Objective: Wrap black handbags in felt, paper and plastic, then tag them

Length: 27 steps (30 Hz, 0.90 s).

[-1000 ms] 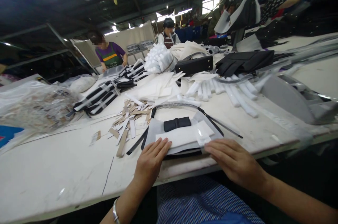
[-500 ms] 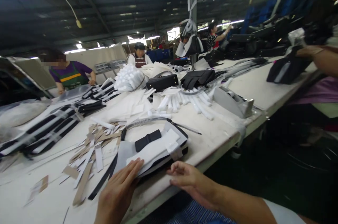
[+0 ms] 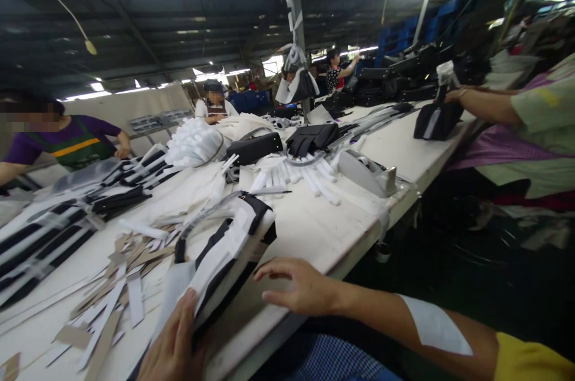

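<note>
A black bag (image 3: 224, 267) with white sheet material over it stands tilted on the white table near its front edge. My left hand (image 3: 173, 333) grips its near left end, the fingers against the white sheet and the thumb side hidden. To the right of the bag, my right hand (image 3: 291, 285) is apart from it, with fingers spread and curved and nothing in them. A looped handle (image 3: 202, 216) wrapped in clear film arches behind the bag.
Cardboard strips (image 3: 108, 291) lie left of the bag. Wrapped black straps (image 3: 49, 225), white foam tubes (image 3: 314, 180), a black bag (image 3: 256, 147) and a grey piece (image 3: 366, 171) lie further back. At right, a person's hands (image 3: 458, 96) hold another bag.
The bag has been tipped up from lying flat, its far end now raised. My left hand has moved down and left with it; my right hand has opened wider. The view has turned right.
</note>
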Tool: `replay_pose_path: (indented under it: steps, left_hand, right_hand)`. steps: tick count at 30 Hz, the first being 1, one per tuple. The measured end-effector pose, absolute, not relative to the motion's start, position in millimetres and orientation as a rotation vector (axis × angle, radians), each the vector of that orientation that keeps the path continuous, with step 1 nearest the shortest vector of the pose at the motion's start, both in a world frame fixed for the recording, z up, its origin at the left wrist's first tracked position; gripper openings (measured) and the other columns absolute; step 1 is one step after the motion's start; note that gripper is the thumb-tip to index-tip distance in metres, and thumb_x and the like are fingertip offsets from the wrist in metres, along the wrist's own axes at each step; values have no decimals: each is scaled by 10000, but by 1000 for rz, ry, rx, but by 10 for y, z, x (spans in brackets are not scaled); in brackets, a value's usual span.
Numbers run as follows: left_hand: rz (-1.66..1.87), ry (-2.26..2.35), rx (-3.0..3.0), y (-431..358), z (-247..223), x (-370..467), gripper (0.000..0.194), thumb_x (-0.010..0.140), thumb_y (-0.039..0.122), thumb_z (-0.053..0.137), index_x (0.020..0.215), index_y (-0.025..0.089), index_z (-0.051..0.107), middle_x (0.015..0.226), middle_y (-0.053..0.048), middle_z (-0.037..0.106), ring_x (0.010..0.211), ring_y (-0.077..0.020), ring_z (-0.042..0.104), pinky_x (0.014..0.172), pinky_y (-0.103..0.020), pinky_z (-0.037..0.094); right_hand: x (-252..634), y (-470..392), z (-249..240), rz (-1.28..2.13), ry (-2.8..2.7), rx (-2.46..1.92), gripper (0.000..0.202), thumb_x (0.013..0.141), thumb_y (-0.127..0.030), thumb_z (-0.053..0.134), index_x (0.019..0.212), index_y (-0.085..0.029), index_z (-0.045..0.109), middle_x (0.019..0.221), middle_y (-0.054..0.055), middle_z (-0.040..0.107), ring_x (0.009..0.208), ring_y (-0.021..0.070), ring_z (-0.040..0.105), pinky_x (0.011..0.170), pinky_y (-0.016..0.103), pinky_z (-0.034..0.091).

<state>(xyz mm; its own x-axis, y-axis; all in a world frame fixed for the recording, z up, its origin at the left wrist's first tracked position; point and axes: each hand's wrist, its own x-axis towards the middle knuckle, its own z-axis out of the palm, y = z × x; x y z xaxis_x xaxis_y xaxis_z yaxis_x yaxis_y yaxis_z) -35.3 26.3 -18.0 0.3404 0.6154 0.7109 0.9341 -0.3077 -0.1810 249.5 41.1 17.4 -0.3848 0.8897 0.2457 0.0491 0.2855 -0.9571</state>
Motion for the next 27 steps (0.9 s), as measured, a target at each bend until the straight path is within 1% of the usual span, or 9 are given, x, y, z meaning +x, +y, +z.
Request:
replay_pose_path:
  steps: [2, 5, 8, 11, 14, 16, 20, 23, 27]
  left_hand:
    - [-699, -1359, -2100, 271, -191, -350, 619, 990, 236, 439, 1564, 249, 208, 1388, -120, 593, 1075, -288, 683, 758, -375, 562]
    - [-713, -1409, -2120, 268, -201, -334, 642, 986, 233, 445, 1566, 302, 178, 1390, -81, 599, 1118, -266, 668, 808, -351, 553]
    - [-760, -1463, -2092, 258, -212, -298, 667, 979, 222, 472, 1561, 348, 170, 1394, -56, 598, 1142, -258, 656, 839, -344, 540]
    - [-763, -1511, -2082, 249, -229, -265, 651, 986, 256, 484, 1558, 349, 186, 1430, -74, 562, 1149, -291, 648, 847, -385, 537]
    - [-732, -1529, -2094, 244, -235, -250, 639, 994, 289, 473, 1560, 343, 181, 1445, -82, 546, 1155, -307, 642, 839, -404, 535]
    - [-726, -1510, -2089, 240, -224, -245, 639, 995, 287, 466, 1562, 339, 175, 1435, -82, 556, 1155, -307, 642, 833, -405, 534]
    - [-700, -1461, -2075, 236, -178, -241, 663, 990, 237, 476, 1566, 323, 159, 1402, -82, 587, 1138, -284, 654, 814, -374, 532]
    - [-667, -1447, -2085, 243, -170, -256, 659, 992, 247, 472, 1568, 312, 159, 1395, -79, 594, 1124, -271, 663, 803, -360, 532]
    - [-671, -1444, -2102, 261, -218, -283, 624, 1002, 284, 443, 1566, 303, 176, 1411, -75, 580, 1146, -275, 650, 823, -371, 528]
  right_hand:
    - [2925, 518, 100, 938, -1844, -1064, 278, 899, -322, 621, 1155, -235, 685, 1187, 46, 696, 1134, 200, 636, 1041, 363, 482]
    - [3721, 689, -24, 239, -1971, -1412, 288, 965, -311, 500, 1180, -214, 666, 1221, 59, 688, 1160, 195, 631, 1067, 350, 482]
    - [4488, 863, -87, 54, -1919, -1575, 353, 958, -222, 416, 1205, -153, 659, 1295, 140, 639, 1260, 269, 565, 1133, 476, 407]
    - [5018, 1005, -111, -6, -1919, -1697, 376, 903, -180, 460, 1220, -131, 658, 1325, 168, 616, 1276, 302, 551, 1126, 505, 404]
    - [5263, 1101, -148, 8, -1960, -1785, 298, 862, -217, 555, 1109, -161, 713, 1222, 135, 687, 1191, 294, 616, 1065, 458, 471]
    - [5312, 1148, -167, 6, -1957, -1839, 245, 874, -261, 568, 1026, -172, 738, 1145, 115, 722, 1113, 290, 657, 1003, 437, 508]
    - [5295, 1243, -104, -16, -1886, -1928, 237, 900, -310, 560, 929, -191, 763, 1045, 82, 755, 1009, 287, 690, 905, 405, 527]
    - [5247, 1301, 50, -16, -1791, -1954, 261, 915, -333, 546, 932, -203, 772, 1052, 73, 758, 1013, 283, 690, 894, 388, 518]
    - [5104, 1274, 294, 12, -1659, -1903, 293, 923, -367, 537, 984, -195, 766, 1080, 76, 751, 1037, 296, 680, 912, 412, 508]
